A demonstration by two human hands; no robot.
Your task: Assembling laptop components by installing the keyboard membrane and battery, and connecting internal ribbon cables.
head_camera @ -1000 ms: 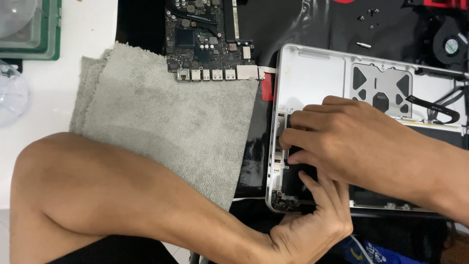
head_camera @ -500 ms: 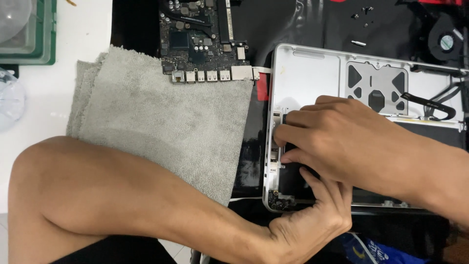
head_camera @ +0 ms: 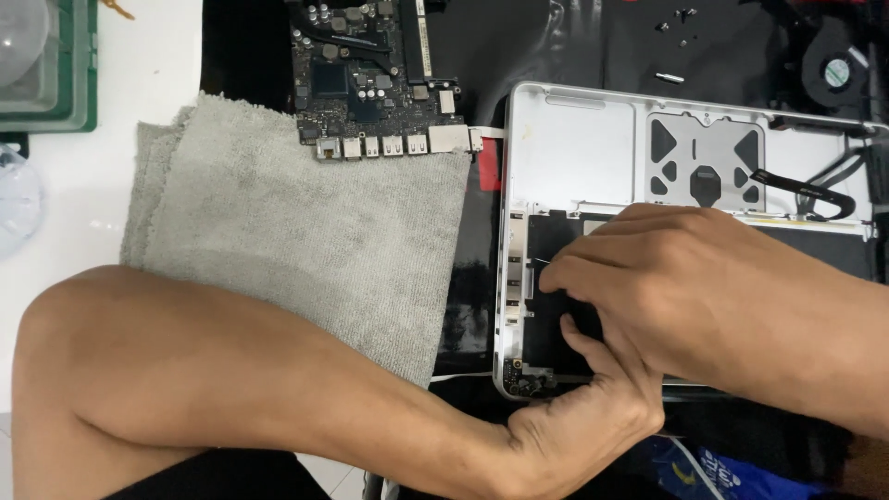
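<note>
Both hands press into the dark bay of the opened silver laptop case [head_camera: 574,148], the right hand [head_camera: 685,287] with fingers together hiding most of the left hand [head_camera: 583,426], whose grip I cannot tell, grey towel [head_camera: 315,231] lying left of them.

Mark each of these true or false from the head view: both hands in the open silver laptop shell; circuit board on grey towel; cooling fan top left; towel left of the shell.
1. Both hands, left hand and right hand, work inside the open silver laptop shell. True.
2. The dark circuit board lies wholly on the grey towel. False: only its lower edge reaches it.
3. The round black cooling fan sits top left. False: top right.
4. The towel lies left of the shell. True.
</note>
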